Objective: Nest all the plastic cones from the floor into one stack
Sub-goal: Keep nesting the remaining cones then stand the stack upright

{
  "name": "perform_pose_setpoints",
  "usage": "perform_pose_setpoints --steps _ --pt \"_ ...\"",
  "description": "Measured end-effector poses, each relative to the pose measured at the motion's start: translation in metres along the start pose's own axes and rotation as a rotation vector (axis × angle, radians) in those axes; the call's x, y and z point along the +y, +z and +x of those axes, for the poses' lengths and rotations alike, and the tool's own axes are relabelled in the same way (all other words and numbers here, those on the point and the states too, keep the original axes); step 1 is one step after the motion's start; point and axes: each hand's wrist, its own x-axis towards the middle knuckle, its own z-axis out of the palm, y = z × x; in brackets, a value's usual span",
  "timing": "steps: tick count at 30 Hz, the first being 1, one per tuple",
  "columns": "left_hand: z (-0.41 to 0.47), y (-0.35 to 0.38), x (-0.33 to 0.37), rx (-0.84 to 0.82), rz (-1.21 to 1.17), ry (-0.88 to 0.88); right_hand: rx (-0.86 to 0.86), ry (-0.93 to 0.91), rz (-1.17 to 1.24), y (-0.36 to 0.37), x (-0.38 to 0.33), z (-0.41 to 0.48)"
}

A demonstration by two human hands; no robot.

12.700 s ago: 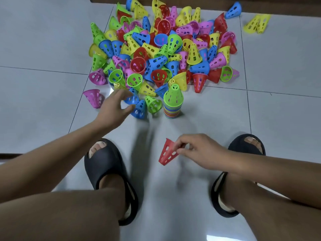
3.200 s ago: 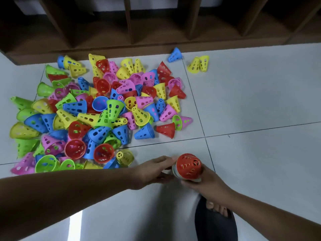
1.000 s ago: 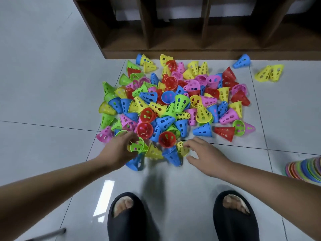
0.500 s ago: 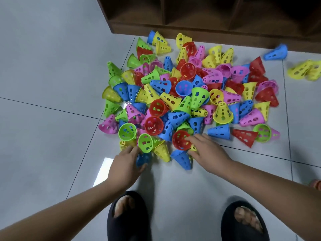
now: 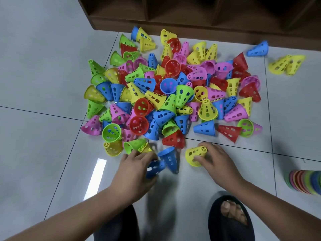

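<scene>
A big heap of perforated plastic cones point(image 5: 173, 94) in several colours lies on the tiled floor in front of me. My left hand point(image 5: 135, 173) grips a blue cone point(image 5: 154, 168) at the heap's near edge. My right hand point(image 5: 217, 162) holds a yellow cone point(image 5: 195, 154) lying on its side, fingers curled round it. Another blue cone point(image 5: 169, 158) lies between the two hands. The nested stack point(image 5: 305, 181) of multicoloured cones lies at the right edge of the view, partly cut off.
A dark wooden shelf unit point(image 5: 191, 20) runs along the far side of the heap. A lone blue cone point(image 5: 258, 49) and two yellow cones point(image 5: 286, 64) lie apart at the back right. My feet in black slippers point(image 5: 231, 218) stand near the bottom.
Both hands have pulled back from the heap toward me. The right hand has taken a yellow cone out of the heap's edge; the left hand has closed round a blue cone.
</scene>
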Motion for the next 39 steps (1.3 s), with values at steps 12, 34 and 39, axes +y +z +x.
perform_pose_setpoints --steps 12,34,39 --pt "0.076 0.039 0.078 0.084 -0.415 0.208 0.368 0.143 0.377 -0.045 -0.030 -0.033" --pt "0.071 0.096 0.022 0.073 0.259 0.447 0.127 0.065 0.122 -0.011 -0.012 -0.032" --pt "0.075 0.081 0.037 -0.006 -0.109 0.311 0.195 0.072 0.196 -0.017 -0.020 -0.037"
